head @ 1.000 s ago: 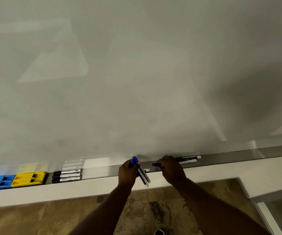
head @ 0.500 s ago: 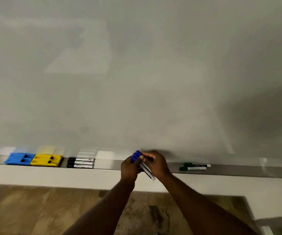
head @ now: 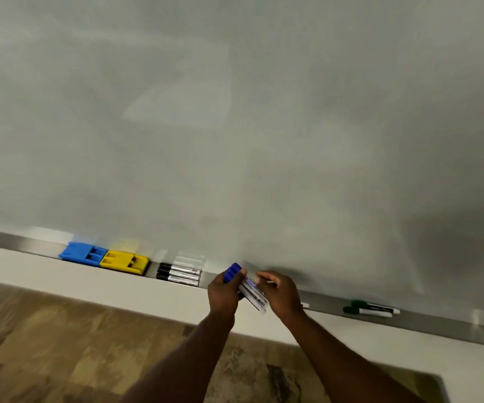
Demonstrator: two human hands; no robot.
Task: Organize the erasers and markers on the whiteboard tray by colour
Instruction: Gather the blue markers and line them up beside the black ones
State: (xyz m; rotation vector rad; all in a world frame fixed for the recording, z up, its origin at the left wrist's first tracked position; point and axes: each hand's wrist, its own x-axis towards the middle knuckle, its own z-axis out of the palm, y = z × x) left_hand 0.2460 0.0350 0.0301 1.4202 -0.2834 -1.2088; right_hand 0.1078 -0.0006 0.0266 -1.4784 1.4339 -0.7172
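Observation:
My left hand [head: 223, 295] grips a bundle of blue-capped markers [head: 246, 287], caps up, just above the metal whiteboard tray [head: 438, 322]. My right hand [head: 280, 295] touches the bundle's lower end from the right, fingers curled on the barrels. On the tray to the left lie a blue eraser [head: 83, 253], a yellow eraser [head: 125, 261] touching it, then three black markers [head: 180, 275] side by side. Two green markers [head: 371, 309] lie on the tray to the right. A white marker end [head: 304, 305] peeks out behind my right wrist.
The whiteboard [head: 235, 126] fills the upper view. A white ledge [head: 89, 286] runs below the tray, with a wood-patterned floor [head: 60, 344] beneath. Bare tray lies between my hands and the green markers.
My right hand brought a blue marker from the tray to the bundle in my left hand. Both hands now hold the bundle together, and the view has shifted left.

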